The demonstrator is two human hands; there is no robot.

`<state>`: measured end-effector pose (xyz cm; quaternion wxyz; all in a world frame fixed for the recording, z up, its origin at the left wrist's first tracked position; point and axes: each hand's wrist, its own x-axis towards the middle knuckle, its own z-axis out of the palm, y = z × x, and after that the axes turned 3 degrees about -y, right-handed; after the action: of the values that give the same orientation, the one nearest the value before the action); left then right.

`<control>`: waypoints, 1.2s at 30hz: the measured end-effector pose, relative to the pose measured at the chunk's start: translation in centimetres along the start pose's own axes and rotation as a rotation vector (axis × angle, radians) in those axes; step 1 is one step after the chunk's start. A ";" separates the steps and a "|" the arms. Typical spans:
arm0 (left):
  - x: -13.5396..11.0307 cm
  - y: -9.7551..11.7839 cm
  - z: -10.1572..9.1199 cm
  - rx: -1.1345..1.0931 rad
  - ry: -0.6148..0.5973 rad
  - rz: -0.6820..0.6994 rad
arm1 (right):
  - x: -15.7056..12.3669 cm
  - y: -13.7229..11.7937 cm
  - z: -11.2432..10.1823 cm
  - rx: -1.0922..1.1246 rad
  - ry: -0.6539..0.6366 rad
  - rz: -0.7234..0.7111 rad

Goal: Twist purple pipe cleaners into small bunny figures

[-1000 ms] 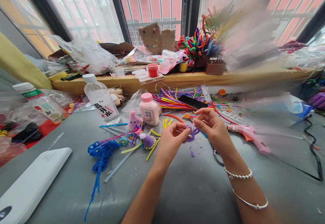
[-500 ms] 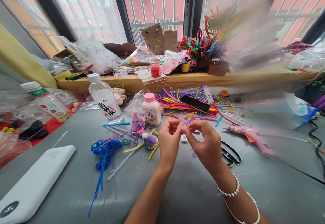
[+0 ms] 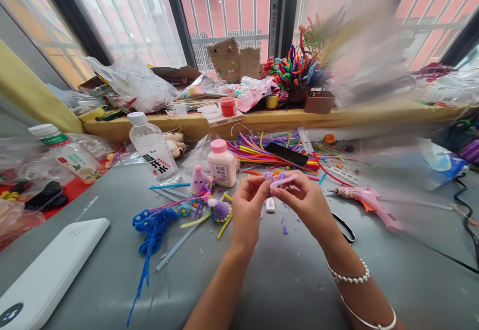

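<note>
Between my fingertips is a light purple pipe cleaner (image 3: 285, 180), bent into small loops with one end pointing right. My left hand (image 3: 247, 208) pinches its left part. My right hand (image 3: 305, 205) grips it from the right with thumb and forefinger. Just beyond and below the fingers a small white block, maybe an eraser (image 3: 270, 205), lies on the grey table (image 3: 277, 280), near some purple fluff scraps (image 3: 285, 230). Left of my left hand are a purple coiled pipe-cleaner piece (image 3: 221, 211) and a pink cone-shaped figure (image 3: 200, 179).
A pink glue gun (image 3: 370, 203) and black-handled scissors (image 3: 346, 228), partly hidden, lie at right. Behind my hands are a pink-capped bottle (image 3: 222, 165), a phone (image 3: 286, 154) and a pipe-cleaner bundle (image 3: 247, 150). At left are a water bottle (image 3: 155, 153), blue knotted piece (image 3: 155, 225) and white power bank (image 3: 56, 275).
My right hand has turned and shifted slightly, its wrist moving right and down, and now covers more of the scissors. More of the purple pipe cleaner shows, its end pointing right.
</note>
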<state>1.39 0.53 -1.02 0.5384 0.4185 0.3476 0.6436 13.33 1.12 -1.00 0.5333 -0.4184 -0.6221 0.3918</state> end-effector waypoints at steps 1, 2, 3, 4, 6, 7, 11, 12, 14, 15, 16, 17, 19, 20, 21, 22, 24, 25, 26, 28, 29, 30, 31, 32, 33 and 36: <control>0.0 0.0 0.0 -0.009 -0.003 -0.006 | 0.0 0.0 0.1 0.005 -0.005 0.005; 0.0 0.1 0.0 -0.019 -0.008 -0.015 | 0.0 0.0 0.2 0.014 -0.003 0.009; 0.0 0.2 0.0 -0.029 -0.021 -0.025 | -0.1 -0.1 0.2 0.018 0.002 0.017; 0.0 0.3 0.0 -0.038 -0.039 -0.035 | -0.1 -0.2 0.2 0.016 0.012 0.028; 0.1 0.6 -0.1 -0.056 -0.080 -0.054 | -0.1 -0.4 0.0 0.015 0.027 0.058; 0.2 0.8 -0.2 -0.059 -0.095 -0.058 | -0.1 -0.5 0.0 0.020 0.030 0.072; 0.5 1.2 -0.7 0.018 -0.090 -0.060 | -0.1 -0.8 -0.2 0.024 -0.009 0.116; 0.5 1.2 -0.8 0.061 -0.081 -0.056 | -0.1 -0.8 -0.1 0.018 -0.029 0.122; 0.6 1.2 -0.9 0.139 -0.060 -0.052 | -0.2 -0.8 -0.1 0.005 -0.068 0.119; 0.6 1.2 -1.0 0.164 -0.051 -0.051 | -0.2 -0.8 -0.1 0.001 -0.079 0.113; 0.6 1.2 -1.0 0.177 -0.042 -0.051 | -0.2 -0.8 -0.1 -0.003 -0.084 0.107; 0.6 1.1 -1.0 0.180 -0.036 -0.050 | -0.2 -0.8 -0.1 -0.007 -0.086 0.103; 0.6 1.0 -1.1 0.179 -0.031 -0.035 | -0.3 -0.8 -0.1 -0.006 -0.090 0.095; 0.6 1.0 -1.1 0.184 -0.026 -0.016 | -0.3 -0.7 -0.1 -0.004 -0.097 0.090; 0.5 0.9 -1.1 0.193 -0.020 0.009 | -0.3 -0.7 -0.1 0.001 -0.106 0.086; 0.5 0.8 -1.1 0.205 -0.013 0.034 | -0.3 -0.7 -0.1 0.007 -0.115 0.082; 0.5 0.7 -1.2 0.230 -0.002 0.072 | -0.3 -0.7 -0.1 0.020 -0.127 0.082; 0.5 0.7 -1.2 0.235 0.000 0.078 | -0.3 -0.7 -0.1 0.025 -0.127 0.088; 0.5 0.7 -1.1 0.229 -0.004 0.070 | -0.2 -0.8 -0.1 0.027 -0.120 0.097; 0.5 0.9 -1.1 0.183 -0.037 0.022 | -0.2 -0.9 -0.1 0.024 -0.087 0.119; 0.5 1.0 -1.0 0.149 -0.064 -0.010 | -0.2 -1.0 -0.1 0.022 -0.067 0.129; 0.5 1.1 -1.0 0.118 -0.092 -0.038 | -0.2 -1.0 -0.1 0.024 -0.052 0.134; 0.5 1.2 -1.0 0.096 -0.118 -0.060 | -0.1 -1.0 -0.2 0.027 -0.045 0.137; 0.5 1.3 -0.9 0.084 -0.133 -0.073 | -0.1 -1.0 -0.2 0.031 -0.044 0.140; 0.6 1.3 -0.9 0.077 -0.138 -0.079 | -0.1 -1.0 -0.2 0.032 -0.048 0.142; 0.6 1.4 -0.9 0.067 -0.103 -0.095 | -0.1 -0.9 -0.2 0.011 -0.057 0.148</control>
<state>0.02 0.87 -0.03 0.5711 0.4521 0.3603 0.5827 13.44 0.69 -0.13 0.4873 -0.4489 -0.6023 0.4453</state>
